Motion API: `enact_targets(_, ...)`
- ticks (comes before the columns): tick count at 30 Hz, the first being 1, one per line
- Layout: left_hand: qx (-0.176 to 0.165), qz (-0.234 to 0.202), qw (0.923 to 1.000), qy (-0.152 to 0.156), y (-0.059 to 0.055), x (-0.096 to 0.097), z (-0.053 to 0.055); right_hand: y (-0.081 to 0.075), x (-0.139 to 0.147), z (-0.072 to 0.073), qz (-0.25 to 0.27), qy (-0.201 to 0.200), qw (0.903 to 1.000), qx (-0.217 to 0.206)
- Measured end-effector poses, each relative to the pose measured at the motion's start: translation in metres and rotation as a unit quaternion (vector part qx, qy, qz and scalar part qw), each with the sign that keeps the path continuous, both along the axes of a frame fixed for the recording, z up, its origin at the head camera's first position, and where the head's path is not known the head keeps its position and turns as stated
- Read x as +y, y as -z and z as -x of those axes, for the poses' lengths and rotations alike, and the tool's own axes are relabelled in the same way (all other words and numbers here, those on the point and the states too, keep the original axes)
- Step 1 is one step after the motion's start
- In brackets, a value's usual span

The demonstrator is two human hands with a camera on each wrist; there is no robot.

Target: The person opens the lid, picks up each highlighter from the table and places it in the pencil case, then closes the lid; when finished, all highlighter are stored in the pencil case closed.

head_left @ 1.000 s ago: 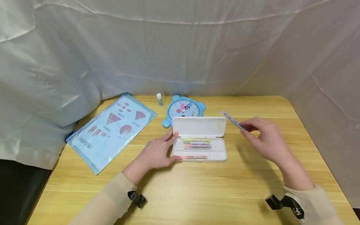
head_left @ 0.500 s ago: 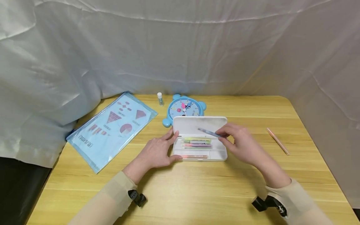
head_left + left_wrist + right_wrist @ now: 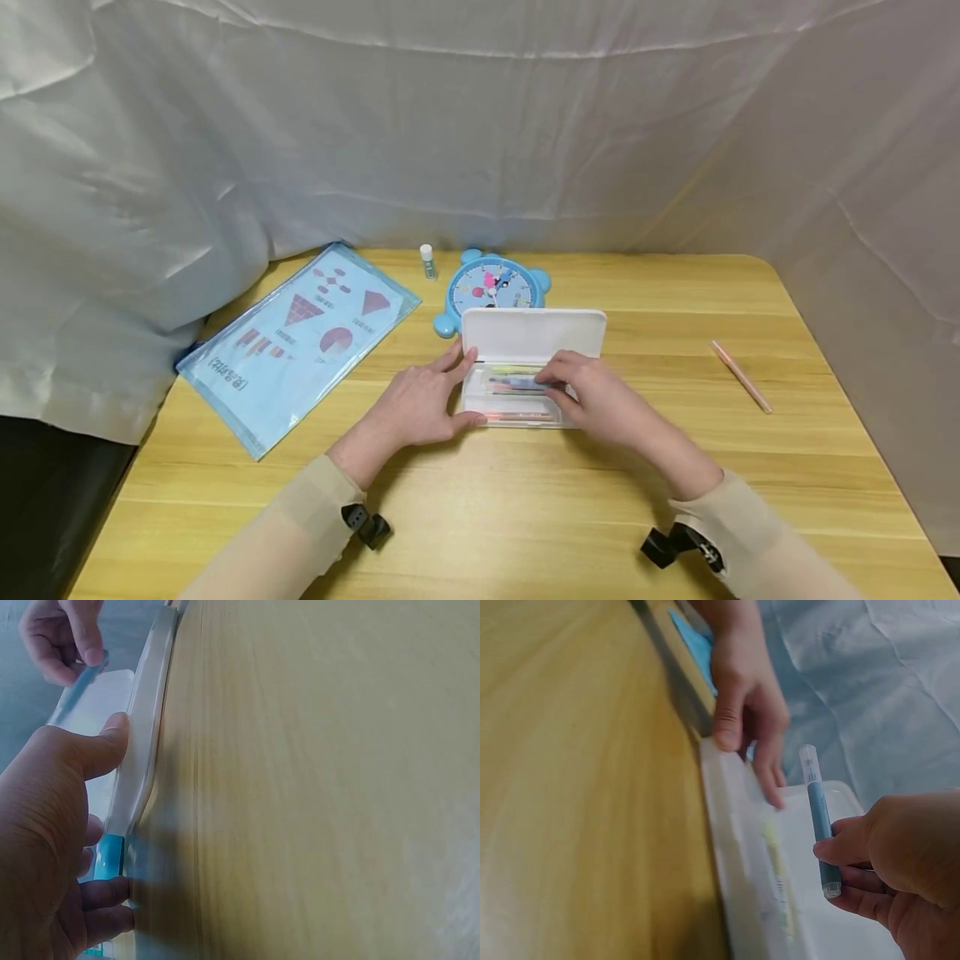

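A white pencil case (image 3: 533,333) lies with its lid raised. My left hand (image 3: 412,407) holds its left end, the thumb at the front edge and the fingers toward the lid. My right hand (image 3: 607,404) is over the case and pinches a blue pen (image 3: 821,821) with a clear cap between thumb and fingers. In the head view this pen lies above several pastel pens in the back compartment, partly hidden by the fingers. A pinkish pen (image 3: 517,416) rests in the front compartment.
Right of the case a pink pen (image 3: 741,377) lies on the wooden table (image 3: 480,517). Behind the lid is a blue toy clock (image 3: 495,283), partly covered by it. A glue stick (image 3: 427,262) stands beside the clock. A blue document pouch (image 3: 300,350) lies at left.
My right hand has moved left with the blue pen, from beside the case to over its back compartment. The pink pen on the table came into view. My left hand stays put.
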State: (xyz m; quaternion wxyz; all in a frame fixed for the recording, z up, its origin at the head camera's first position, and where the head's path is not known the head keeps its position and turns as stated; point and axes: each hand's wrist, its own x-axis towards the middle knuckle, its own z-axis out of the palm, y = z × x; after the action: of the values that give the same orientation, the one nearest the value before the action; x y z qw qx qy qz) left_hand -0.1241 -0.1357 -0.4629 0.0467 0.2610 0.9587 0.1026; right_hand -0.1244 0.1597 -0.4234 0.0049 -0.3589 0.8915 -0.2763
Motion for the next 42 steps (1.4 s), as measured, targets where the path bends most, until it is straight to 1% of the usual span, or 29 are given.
enact_targets(3, 0.002, 0.0, 1.0, 0.001, 0.001, 0.0, 0.0, 0.006, -0.005, -0.003, -0.011, -0.003, 0.9999, -0.006)
enact_targets(7, 0.004, 0.0, 1.0, 0.001, 0.001, 0.0, 0.0, 0.013, -0.009, -0.007, -0.022, -0.006, 0.9997, 0.003)
enact_targets(10, 0.002, 0.001, 1.0, 0.0, 0.001, 0.0, 0.0, 0.017, -0.011, -0.01, -0.031, -0.007, 0.9995, 0.007)
enact_targets(13, 0.0, 0.0, 1.0, -0.001, 0.001, 0.0, 0.0, 0.02, -0.013, -0.011, -0.042, -0.014, 0.999, 0.0)
enact_targets(21, -0.004, -0.002, 1.0, -0.003, 0.001, 0.0, 0.0, 0.024, -0.016, -0.013, -0.066, -0.029, 0.9974, -0.005)
enact_targets(27, -0.004, -0.004, 1.0, -0.002, 0.0, 0.0, 0.0, 0.022, -0.017, -0.014, -0.092, -0.033, 0.9951, -0.015)
enact_targets(30, -0.004, -0.004, 1.0, -0.001, 0.001, 0.0, 0.0, 0.02, -0.016, -0.014, -0.086, -0.029, 0.9956, -0.022)
enact_targets(34, -0.004, -0.004, 1.0, 0.0, 0.001, 0.0, 0.0, 0.018, -0.013, -0.012, -0.066, -0.025, 0.9971, -0.027)
enact_targets(38, -0.006, -0.004, 1.0, -0.002, 0.0, 0.0, 0.0, 0.015, -0.008, -0.009, -0.041, -0.024, 0.9988, -0.011)
enact_targets(42, -0.008, -0.005, 1.0, -0.003, -0.001, 0.0, 0.0, 0.01, 0.0, -0.004, -0.019, -0.012, 0.9997, -0.007)
